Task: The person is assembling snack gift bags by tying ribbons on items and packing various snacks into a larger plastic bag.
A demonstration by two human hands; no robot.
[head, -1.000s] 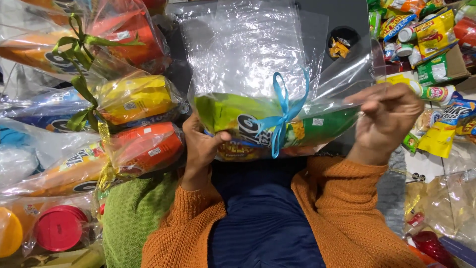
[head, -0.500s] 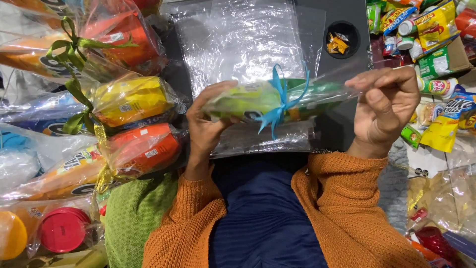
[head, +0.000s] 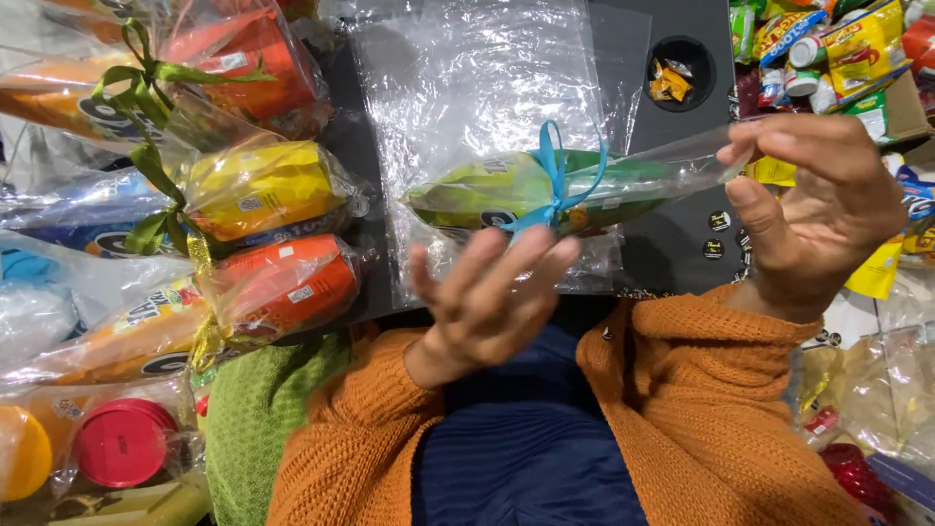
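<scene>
Fig.: Snack pouch (head: 526, 190), clear cellophane w/ blue ribbon bow (head: 553, 185), now lies sideways in mid-air above the worktop (head: 682, 224), over its near edge; 1 s ago I saw it upright w/ both hands clamped on it. Right hand (head: 813, 209): fingers pinch the pouch's clear tail end. Left hand (head: 487, 302): let go, fingers spread, palm up just under the pouch. I read this as tying done, pouch being turned for a check. Finished pouches w/ green ribbon (head: 146, 146) sit by the worktop's left edge; loose snacks (head: 838, 49) at the far right corner.
</scene>
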